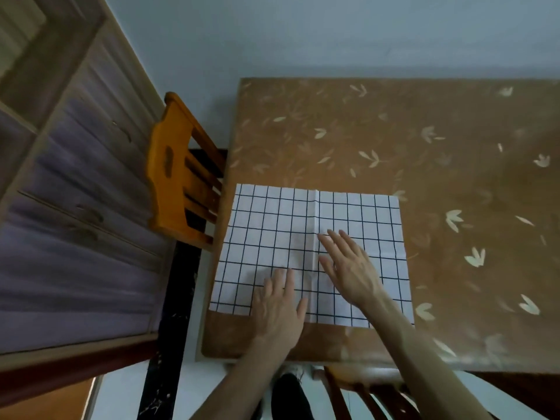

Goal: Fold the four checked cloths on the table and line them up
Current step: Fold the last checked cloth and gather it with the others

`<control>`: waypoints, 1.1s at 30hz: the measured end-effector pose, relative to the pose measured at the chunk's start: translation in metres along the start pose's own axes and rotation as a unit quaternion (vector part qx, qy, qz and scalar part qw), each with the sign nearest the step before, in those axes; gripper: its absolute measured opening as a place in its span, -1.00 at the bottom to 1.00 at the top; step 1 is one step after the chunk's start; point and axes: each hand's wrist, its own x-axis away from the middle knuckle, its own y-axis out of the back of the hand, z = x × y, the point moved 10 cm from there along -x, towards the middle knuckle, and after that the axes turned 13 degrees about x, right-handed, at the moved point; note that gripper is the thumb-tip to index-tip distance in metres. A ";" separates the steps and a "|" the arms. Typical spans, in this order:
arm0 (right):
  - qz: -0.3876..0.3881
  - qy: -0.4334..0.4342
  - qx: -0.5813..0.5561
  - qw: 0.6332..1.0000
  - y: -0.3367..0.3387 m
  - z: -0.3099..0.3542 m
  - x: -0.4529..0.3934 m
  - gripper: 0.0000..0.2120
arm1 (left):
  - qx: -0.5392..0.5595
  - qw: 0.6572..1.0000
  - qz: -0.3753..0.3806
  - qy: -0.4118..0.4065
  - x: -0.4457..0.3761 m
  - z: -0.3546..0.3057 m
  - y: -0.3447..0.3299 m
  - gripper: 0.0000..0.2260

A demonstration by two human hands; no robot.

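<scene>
One white cloth with a black check grid lies spread flat at the near left corner of the table. A vertical crease runs down its middle. My left hand rests flat on the cloth's near edge, fingers straight and pointing away from me. My right hand lies flat on the cloth just right of the crease, fingers straight and spread. Neither hand grips the fabric. No other checked cloth is in view.
The table has a brown cover with pale leaf prints. An orange wooden chair stands against the table's left side. Another chair's back is at the near edge below my arms. A wooden cabinet fills the left.
</scene>
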 end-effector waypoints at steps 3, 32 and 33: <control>0.061 0.025 0.024 0.998 -0.031 -0.003 -0.015 -0.41 | -0.034 0.999 0.025 -0.002 -0.009 0.014 -0.024 -0.27; -0.049 -0.075 0.032 0.995 -0.048 -0.019 0.000 -0.50 | -0.051 0.973 -0.094 -0.204 -0.084 0.036 0.017 -0.46; -0.045 -0.081 0.028 0.995 -0.053 -0.026 -0.004 -0.48 | -0.054 0.972 -0.093 -0.208 -0.086 0.035 0.019 -0.46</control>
